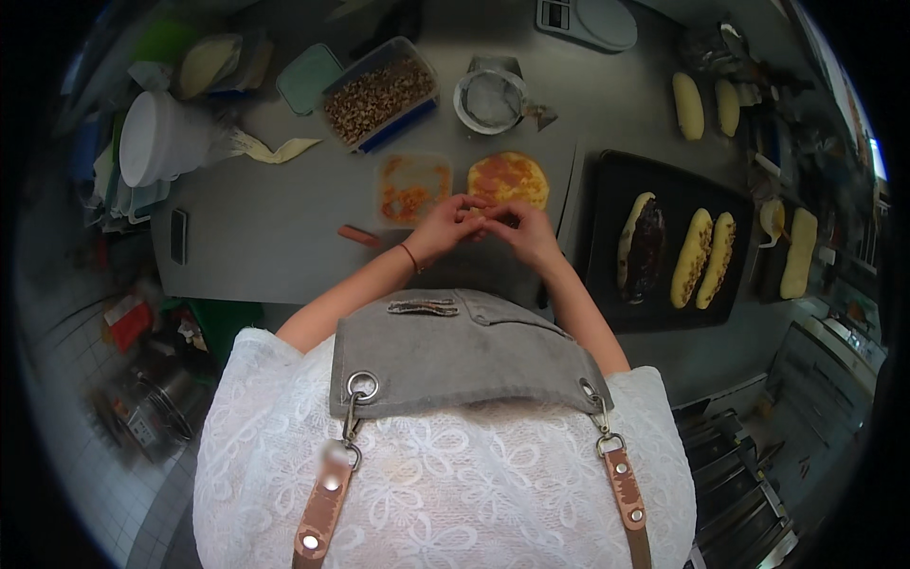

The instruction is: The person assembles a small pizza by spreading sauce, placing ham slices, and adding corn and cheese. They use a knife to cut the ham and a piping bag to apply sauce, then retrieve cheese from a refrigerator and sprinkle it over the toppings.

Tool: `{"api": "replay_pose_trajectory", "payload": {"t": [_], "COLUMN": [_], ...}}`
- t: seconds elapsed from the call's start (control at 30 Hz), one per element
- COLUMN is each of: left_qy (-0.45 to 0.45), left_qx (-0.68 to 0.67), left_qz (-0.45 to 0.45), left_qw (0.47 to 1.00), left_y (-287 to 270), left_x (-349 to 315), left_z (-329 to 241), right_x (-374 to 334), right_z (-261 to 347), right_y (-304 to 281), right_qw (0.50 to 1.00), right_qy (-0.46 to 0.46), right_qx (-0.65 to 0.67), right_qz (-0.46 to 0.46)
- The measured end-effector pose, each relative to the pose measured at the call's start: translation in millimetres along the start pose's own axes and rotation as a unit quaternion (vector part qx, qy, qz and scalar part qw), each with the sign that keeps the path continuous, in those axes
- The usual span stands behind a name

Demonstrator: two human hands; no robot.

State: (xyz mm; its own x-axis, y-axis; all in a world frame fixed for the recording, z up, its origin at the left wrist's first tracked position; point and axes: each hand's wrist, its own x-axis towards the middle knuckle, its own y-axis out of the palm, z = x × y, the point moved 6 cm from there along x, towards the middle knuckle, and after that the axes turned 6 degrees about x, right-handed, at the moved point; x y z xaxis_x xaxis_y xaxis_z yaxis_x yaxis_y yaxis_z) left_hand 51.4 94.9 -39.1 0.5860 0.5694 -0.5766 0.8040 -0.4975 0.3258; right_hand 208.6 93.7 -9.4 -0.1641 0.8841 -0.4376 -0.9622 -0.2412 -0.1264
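Note:
A round of flattened dough (510,176), spread with an orange-red filling, lies on the metal worktop in front of me. At its near edge my left hand (447,230) and my right hand (526,234) meet, fingertips pinched together on the dough. My fingers partly hide the pinched part. Just left of the dough stands a clear plastic tub (381,201) with orange filling in it. A reddish-brown flat tool or handle (358,235) rests near the tub, beside my left forearm.
Beyond stand a blue-sided box (403,124) of chopped nuts and a sieve (490,100). To the right, a black baking tray (607,213) holds a dark-filled roll (646,248) and two nut-studded rolls (692,258). A scale (602,24), white bucket (152,140) and phone (178,237) lie farther out.

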Motion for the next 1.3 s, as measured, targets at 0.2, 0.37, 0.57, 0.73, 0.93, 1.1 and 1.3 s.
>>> {"api": "replay_pose_trajectory", "payload": {"t": [0.2, 0.37, 0.57, 0.73, 0.93, 1.1, 1.3], "left_qy": [-0.019, 0.025, 0.015, 0.012, 0.01, 0.031, 0.041], "left_qx": [-0.136, -0.117, -0.121, -0.088, -0.053, 0.058, 0.126], "left_qz": [-0.021, 0.027, 0.028, 0.02, -0.001, -0.033, -0.059], "left_qw": [0.99, 0.993, 0.992, 0.996, 0.999, 0.997, 0.989], "left_y": [-3.2, 1.9, 0.9, 0.8, 0.8, -3.5, -7.0], "left_x": [-5.7, -6.2, -8.4, -7.4, -3.0, 0.6, -6.2], "left_z": [0.7, 0.3, 1.5, -2.8, -3.3, -0.5, -10.1], "right_x": [37.2, 65.5, 66.1, 38.9, -2.8, -4.2, 6.4], "right_z": [-27.5, -24.9, -19.7, 5.8, 8.1, -2.7, -2.3], "right_y": [-56.8, -66.6, -61.0, -50.8, 0.0, 5.7, -7.5], "right_qw": [0.982, 0.976, 0.933, 0.913, 1.0, 0.995, 0.998], "right_qy": [-0.023, -0.02, -0.065, -0.126, 0.006, 0.005, 0.025], "right_qx": [-0.053, -0.089, -0.259, -0.297, 0.013, 0.09, 0.046], "right_qz": [-0.18, -0.199, -0.242, -0.248, -0.021, -0.032, 0.02]}}
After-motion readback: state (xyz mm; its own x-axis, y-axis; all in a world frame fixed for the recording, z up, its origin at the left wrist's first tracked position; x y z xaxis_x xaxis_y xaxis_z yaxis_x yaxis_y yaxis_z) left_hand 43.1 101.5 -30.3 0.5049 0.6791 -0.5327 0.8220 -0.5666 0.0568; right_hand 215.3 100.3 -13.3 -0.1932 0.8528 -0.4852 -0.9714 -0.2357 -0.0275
